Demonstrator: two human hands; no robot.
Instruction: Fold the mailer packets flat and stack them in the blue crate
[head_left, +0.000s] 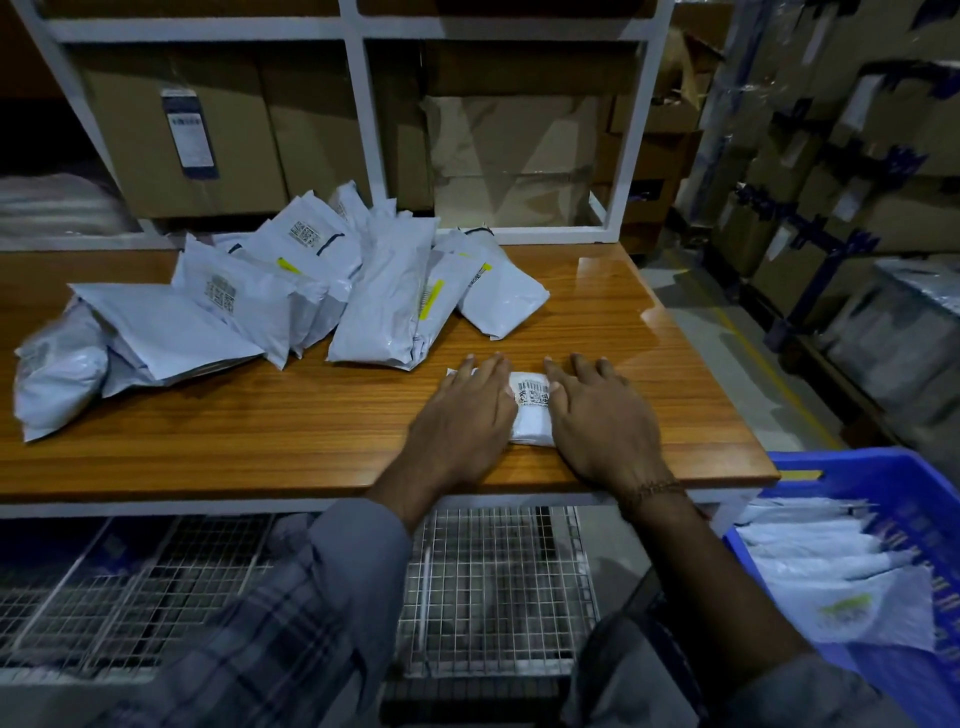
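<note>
A white mailer packet (533, 410) with a barcode label lies folded on the wooden table (311, 431) near its front edge. My left hand (467, 415) presses flat on its left side and my right hand (602, 415) presses flat on its right side, fingers spread. A heap of several unfolded white mailer packets (291, 301) covers the back left of the table. The blue crate (883, 519) sits low at the right, below the table's edge, with several folded packets (821, 561) stacked inside.
A white metal shelf frame (358, 119) with cardboard boxes stands behind the table. A wire mesh rack (488, 587) lies under the table front. Wrapped cartons line the aisle at right.
</note>
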